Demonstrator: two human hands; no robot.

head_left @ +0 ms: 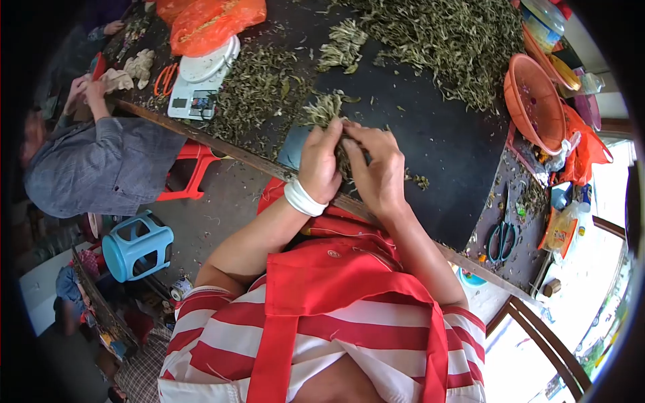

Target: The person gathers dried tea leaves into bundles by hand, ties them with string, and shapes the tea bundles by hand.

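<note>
Close to the table's front edge, my left hand [318, 164] is closed around a bundle of dried leaves [324, 109], whose pale, grey-green tips fan out above the thumb. My right hand [380, 168] meets it from the other side, fingers bent and pinching the same bundle near the left thumb. The lower part of the bundle is mostly hidden between both palms. Farther back lies another bundle of dried leaves [343, 47], beside a large loose heap of dried leaves [450, 50]. A smaller leaf pile [252, 84] spreads to the left.
A white scale [190, 94] carries an orange plastic bag [218, 27]; orange-handled scissors [166, 79] lie beside it. At right are an orange basket [535, 101] and dark scissors [502, 236]. Another person [101, 164] sits at left, near a blue stool [138, 245].
</note>
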